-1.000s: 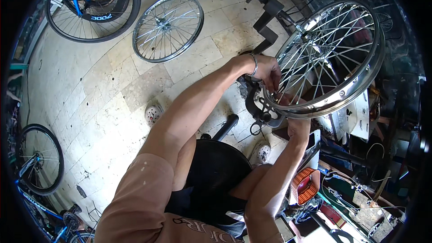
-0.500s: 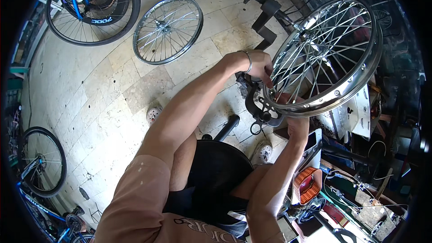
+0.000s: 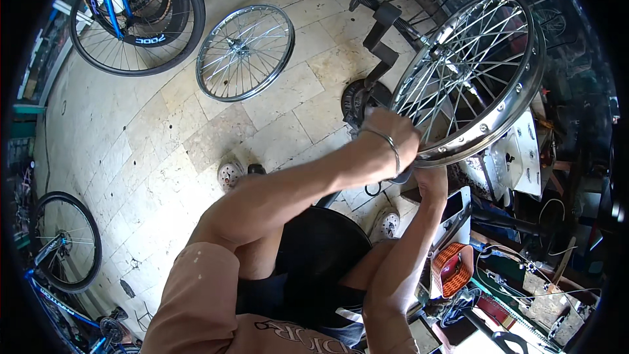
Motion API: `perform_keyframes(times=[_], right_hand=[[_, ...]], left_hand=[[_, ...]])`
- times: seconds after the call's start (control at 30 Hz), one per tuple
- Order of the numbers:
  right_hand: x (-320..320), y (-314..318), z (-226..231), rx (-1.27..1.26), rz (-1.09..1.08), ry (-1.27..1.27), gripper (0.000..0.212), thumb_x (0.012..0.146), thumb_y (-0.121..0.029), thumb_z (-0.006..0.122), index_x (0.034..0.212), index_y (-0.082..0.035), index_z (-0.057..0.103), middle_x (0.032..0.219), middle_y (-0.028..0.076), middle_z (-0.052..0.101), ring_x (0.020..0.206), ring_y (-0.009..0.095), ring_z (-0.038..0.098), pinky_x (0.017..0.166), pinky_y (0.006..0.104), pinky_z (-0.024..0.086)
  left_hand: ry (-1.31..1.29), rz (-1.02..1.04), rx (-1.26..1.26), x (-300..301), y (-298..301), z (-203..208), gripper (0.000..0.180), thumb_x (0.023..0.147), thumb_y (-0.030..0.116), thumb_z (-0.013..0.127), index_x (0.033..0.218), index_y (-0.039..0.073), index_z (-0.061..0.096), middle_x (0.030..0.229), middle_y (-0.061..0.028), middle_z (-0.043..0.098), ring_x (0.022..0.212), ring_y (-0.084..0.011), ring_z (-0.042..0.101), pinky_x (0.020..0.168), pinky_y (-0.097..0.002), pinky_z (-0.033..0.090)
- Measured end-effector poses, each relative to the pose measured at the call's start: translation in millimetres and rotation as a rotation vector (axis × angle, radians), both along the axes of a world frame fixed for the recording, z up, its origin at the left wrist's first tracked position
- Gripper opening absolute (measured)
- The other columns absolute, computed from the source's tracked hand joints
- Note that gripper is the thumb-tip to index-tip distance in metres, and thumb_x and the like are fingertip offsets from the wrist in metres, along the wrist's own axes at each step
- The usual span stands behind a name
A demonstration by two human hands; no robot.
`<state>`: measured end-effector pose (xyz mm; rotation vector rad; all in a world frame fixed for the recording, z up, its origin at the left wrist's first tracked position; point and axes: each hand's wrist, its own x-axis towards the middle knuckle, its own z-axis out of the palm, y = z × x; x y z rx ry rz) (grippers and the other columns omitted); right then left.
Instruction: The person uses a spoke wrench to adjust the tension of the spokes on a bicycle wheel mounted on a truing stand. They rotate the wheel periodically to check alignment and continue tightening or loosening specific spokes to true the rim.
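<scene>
Plainly, the wheel [image 3: 452, 67], bright chrome, tyreless and tilted, sits beside a dark metal arm [image 3: 379, 31] at upper right. Clutter [image 3: 544, 288] crowds the lower right; tiled floor [image 3: 151, 151] opens centre-left. Since the earlier frame, the left hand [image 3: 391, 136] has dropped lower, curled near the rim [image 3: 483, 132]; the right hand [image 3: 431, 176] is mostly behind it. I cannot tell either grip.

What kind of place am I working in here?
Most likely a bicycle repair shop: a bare spoked wheel is mounted on a black metal stand by your hands, another bare wheel lies on the floor, and a blue bike shows at lower left.
</scene>
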<state>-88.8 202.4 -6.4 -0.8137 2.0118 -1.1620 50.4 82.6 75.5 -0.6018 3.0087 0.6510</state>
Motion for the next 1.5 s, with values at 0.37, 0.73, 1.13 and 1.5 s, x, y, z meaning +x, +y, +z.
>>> perform_keyframes(times=[0.37, 0.73, 1.13, 1.5], right_hand=[[4.7, -6.5, 8.7, -0.134, 0.005, -0.186, 0.025, 0.078, -0.004, 0.07, 0.101, 0.0, 0.065, 0.089, 0.004, 0.066, 0.079, 0.011, 0.058, 0.071, 0.026, 0.048], [-6.9, 0.9, -11.1, -0.195, 0.091, -0.201, 0.028, 0.077, -0.002, 0.069, 0.105, 0.002, 0.063, 0.091, 0.005, 0.066, 0.081, 0.012, 0.06, 0.074, 0.0256, 0.048], [-2.3, -6.3, -13.5, -0.253, 0.093, -0.294, 0.026, 0.087, -0.015, 0.066, 0.106, 0.001, 0.061, 0.095, 0.004, 0.064, 0.083, 0.01, 0.057, 0.075, 0.0264, 0.046], [-10.3, 2.3, -10.4, -0.242, 0.083, -0.239, 0.029, 0.083, -0.007, 0.067, 0.108, 0.003, 0.059, 0.096, 0.009, 0.066, 0.082, 0.013, 0.06, 0.073, 0.0265, 0.049]], left_hand=[[-0.031, -0.02, 0.228, -9.2, -72.9, -47.4, 0.014, 0.075, 0.012, 0.065, 0.088, 0.013, 0.072, 0.08, -0.0097, 0.068, 0.077, -0.0277, 0.066, 0.068, -0.039, 0.05], [-0.088, -0.141, 0.181, -26.2, -70.2, -60.9, 0.016, 0.077, 0.004, 0.061, 0.089, 0.006, 0.07, 0.086, -0.0128, 0.069, 0.077, -0.0247, 0.067, 0.068, -0.0372, 0.051], [0.05, -0.101, 0.238, -7.1, -80.9, -46.8, 0.019, 0.073, 0.008, 0.064, 0.09, 0.011, 0.072, 0.085, -0.0111, 0.07, 0.08, -0.029, 0.067, 0.07, -0.0385, 0.053], [0.133, -0.227, 0.493, -15.2, -103.8, -93.6, 0.021, 0.078, 0.01, 0.066, 0.099, 0.01, 0.07, 0.085, -0.0103, 0.069, 0.079, -0.0236, 0.063, 0.071, -0.0357, 0.047]])
